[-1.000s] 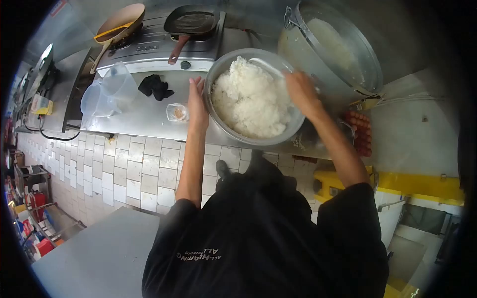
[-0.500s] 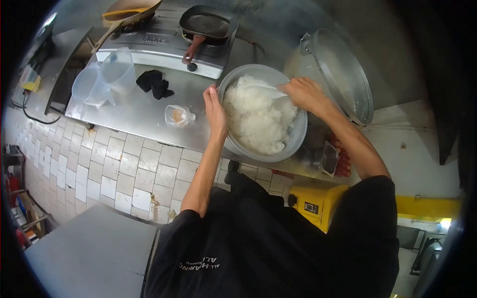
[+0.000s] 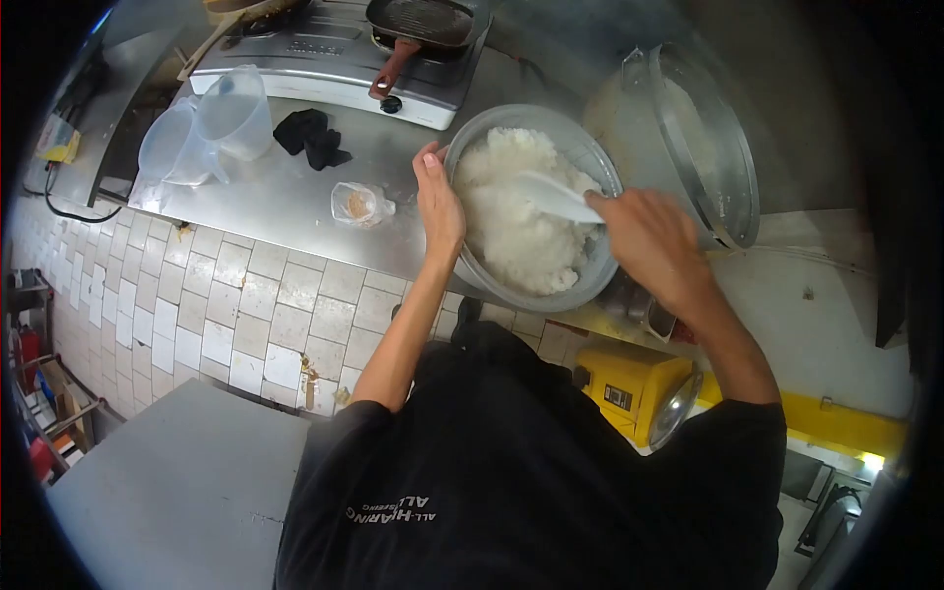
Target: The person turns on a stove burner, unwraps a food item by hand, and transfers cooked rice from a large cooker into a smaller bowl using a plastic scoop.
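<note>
A large grey-white bowl (image 3: 587, 149) of cooked white rice (image 3: 516, 241) stands at the front of the steel counter. My left hand (image 3: 442, 205) is closed on the bowl's left rim, its fingers along the outside. In my right hand (image 3: 651, 244), slightly blurred, is the handle of a white rice paddle (image 3: 553, 195). The paddle's blade lies across the upper part of the rice, pointing left, and its tip is hard to make out there.
A gas stove (image 3: 324, 69) holds a square grill pan (image 3: 423, 22). Plastic jugs (image 3: 234, 113), a black cloth (image 3: 312, 138) and a small bag (image 3: 360, 205) sit left on the counter. A large metal pot (image 3: 629, 113) stands right, a yellow machine (image 3: 629, 388) below.
My right hand has moved right and toward me with the rice paddle, which now slants across the rice. My left hand stays at the bowl's rim. The view has shifted slightly.
</note>
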The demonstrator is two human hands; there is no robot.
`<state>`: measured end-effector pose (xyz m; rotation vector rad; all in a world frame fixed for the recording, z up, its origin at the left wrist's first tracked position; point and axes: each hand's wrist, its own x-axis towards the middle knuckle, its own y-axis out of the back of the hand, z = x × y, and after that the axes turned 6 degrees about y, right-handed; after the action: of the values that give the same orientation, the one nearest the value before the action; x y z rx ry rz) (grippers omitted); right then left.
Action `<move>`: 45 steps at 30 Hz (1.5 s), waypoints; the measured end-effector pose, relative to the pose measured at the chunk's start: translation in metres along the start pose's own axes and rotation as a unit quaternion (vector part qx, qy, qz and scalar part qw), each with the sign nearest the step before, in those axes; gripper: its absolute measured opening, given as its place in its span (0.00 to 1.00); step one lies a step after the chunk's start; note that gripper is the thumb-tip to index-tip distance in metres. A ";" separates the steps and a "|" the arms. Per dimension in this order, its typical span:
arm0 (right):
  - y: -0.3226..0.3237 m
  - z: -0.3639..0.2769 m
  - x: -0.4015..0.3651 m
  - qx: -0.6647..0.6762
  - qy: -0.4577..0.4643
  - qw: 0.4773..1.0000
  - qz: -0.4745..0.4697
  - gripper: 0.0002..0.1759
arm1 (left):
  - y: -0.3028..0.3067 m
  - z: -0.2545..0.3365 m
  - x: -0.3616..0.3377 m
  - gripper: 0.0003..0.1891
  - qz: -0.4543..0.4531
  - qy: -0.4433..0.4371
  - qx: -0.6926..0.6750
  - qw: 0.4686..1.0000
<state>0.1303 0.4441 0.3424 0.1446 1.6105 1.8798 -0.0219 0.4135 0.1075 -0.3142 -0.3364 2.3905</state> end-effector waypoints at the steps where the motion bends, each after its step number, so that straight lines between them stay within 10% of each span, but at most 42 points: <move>1: -0.019 -0.003 0.007 0.005 -0.002 1.000 -0.005 0.13 | 0.000 -0.001 -0.001 0.34 -0.003 0.000 0.004 1.000; 13: -0.057 0.025 -0.012 0.110 -0.056 0.991 -0.042 0.12 | 0.001 -0.003 -0.002 0.34 -0.005 -0.010 0.026 1.000; 16: -0.092 0.020 -0.007 0.033 0.061 0.980 0.187 0.11 | 0.002 -0.010 0.000 0.34 -0.025 -0.023 0.014 0.999; 18: -0.060 0.028 -0.027 0.078 0.016 0.997 -0.001 0.10 | 0.006 -0.008 -0.007 0.34 -0.029 -0.017 0.041 0.999; 24: -0.057 0.068 -0.052 0.023 -0.004 0.997 0.074 0.12 | 0.003 -0.005 -0.004 0.34 0.001 -0.005 0.076 0.997; 32: 0.028 0.223 -0.100 0.030 -0.056 0.991 0.121 0.14 | -0.006 0.005 -0.039 0.26 0.044 0.014 0.214 0.976; 36: -0.004 0.360 -0.097 -0.117 -0.165 0.953 0.227 0.11 | -0.030 0.010 -0.065 0.27 0.130 0.027 0.267 0.955; 45: -0.103 0.535 0.002 -0.186 -0.145 0.968 0.091 0.08 | -0.020 -0.008 -0.063 0.31 0.171 0.034 0.218 0.960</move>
<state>0.4257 0.9011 0.3757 0.3966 1.0607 2.1503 0.0390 0.3867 0.1152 -0.2615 0.3034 2.6975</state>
